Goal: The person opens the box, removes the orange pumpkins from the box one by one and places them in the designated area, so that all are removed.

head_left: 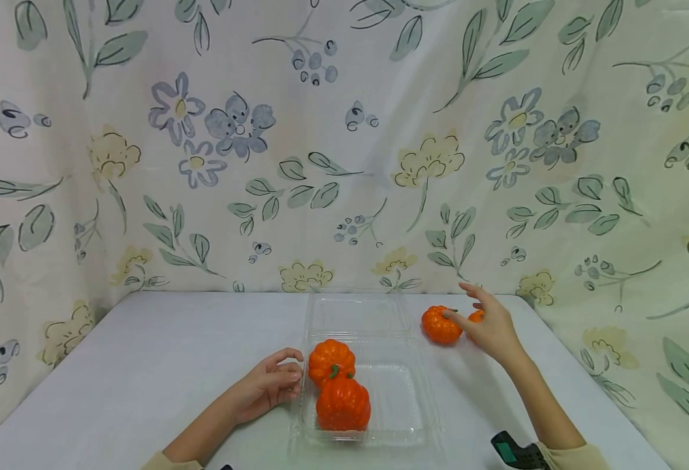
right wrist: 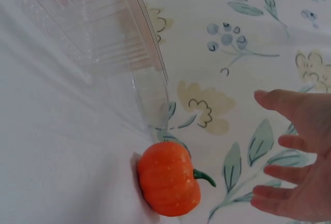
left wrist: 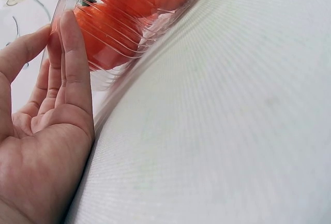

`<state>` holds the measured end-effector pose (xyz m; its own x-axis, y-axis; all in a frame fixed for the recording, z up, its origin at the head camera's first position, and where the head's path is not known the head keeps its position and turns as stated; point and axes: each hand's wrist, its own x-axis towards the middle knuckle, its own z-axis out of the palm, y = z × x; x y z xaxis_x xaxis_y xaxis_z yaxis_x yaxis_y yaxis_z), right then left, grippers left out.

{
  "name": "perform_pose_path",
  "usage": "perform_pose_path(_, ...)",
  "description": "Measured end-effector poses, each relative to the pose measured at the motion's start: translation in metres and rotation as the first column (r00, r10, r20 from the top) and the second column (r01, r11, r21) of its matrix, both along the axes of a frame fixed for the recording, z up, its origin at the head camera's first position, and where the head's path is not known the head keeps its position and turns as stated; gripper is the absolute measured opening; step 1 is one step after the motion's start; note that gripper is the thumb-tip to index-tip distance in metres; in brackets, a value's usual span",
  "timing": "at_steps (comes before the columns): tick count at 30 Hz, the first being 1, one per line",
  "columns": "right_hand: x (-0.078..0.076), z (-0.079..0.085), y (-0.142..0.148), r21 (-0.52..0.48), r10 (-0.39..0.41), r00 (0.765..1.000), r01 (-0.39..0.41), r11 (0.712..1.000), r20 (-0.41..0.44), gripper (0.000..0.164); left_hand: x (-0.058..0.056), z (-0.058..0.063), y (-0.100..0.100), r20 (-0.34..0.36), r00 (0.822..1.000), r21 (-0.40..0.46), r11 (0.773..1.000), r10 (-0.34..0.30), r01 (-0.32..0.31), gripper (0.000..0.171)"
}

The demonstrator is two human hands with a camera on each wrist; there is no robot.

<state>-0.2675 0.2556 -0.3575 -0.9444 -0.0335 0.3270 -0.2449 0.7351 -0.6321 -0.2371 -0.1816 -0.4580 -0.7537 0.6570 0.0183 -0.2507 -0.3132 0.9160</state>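
Note:
Two orange toy pumpkins, one behind [head_left: 330, 361] and one in front [head_left: 343, 405], sit in the left part of a clear plastic container [head_left: 403, 398] with its lid folded back. Beside the container's left wall, my left hand [head_left: 268, 386] pinches the rim between thumb and fingers; ribbed plastic shows close to them in the left wrist view. My right hand [head_left: 491, 329] hovers with spread fingers at the back right, holding nothing. Near it on the table is an orange pumpkin [head_left: 438, 325] with a green stem, apart from the hand in the right wrist view. Another pumpkin [head_left: 476, 317] is partly hidden behind the hand.
A white table surface [head_left: 144, 365] lies under everything. Behind it hangs a pale curtain [head_left: 320, 143] printed with flowers and leaves. The container's clear lid [head_left: 358, 314] lies back toward the curtain. A dark strap [head_left: 517, 452] is on the right forearm.

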Motion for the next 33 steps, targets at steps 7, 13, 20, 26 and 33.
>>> perform_pose_path(7, 0.006, 0.0, -0.014, 0.008, 0.053, 0.998, -0.053, 0.999, -0.037, 0.067, 0.0, 0.0, 0.0, -0.003, 1.0, -0.007, 1.0, 0.001, -0.001, 0.02)
perform_pose_path(13, 0.008, -0.002, -0.024, -0.009, 0.102, 0.993, -0.103, 0.995, -0.062, 0.066, 0.0, -0.001, 0.0, -0.006, 1.0, -0.005, 1.0, 0.002, -0.002, 0.021)
perform_pose_path(20, 0.011, -0.004, -0.038, -0.041, 0.151, 0.985, -0.155, 0.987, -0.079, 0.066, -0.001, -0.001, 0.0, -0.006, 1.0, -0.007, 1.0, 0.005, -0.005, 0.021)
perform_pose_path(26, 0.012, -0.007, -0.05, -0.04, 0.179, 0.98, -0.183, 0.982, -0.09, 0.067, -0.001, -0.002, 0.0, -0.012, 1.0, -0.005, 1.0, 0.006, -0.006, 0.021)
perform_pose_path(33, 0.017, -0.012, -0.062, -0.048, 0.236, 0.969, -0.24, 0.97, -0.076, 0.067, -0.002, -0.003, -0.001, -0.013, 1.0, -0.007, 1.0, 0.006, -0.006, 0.021)
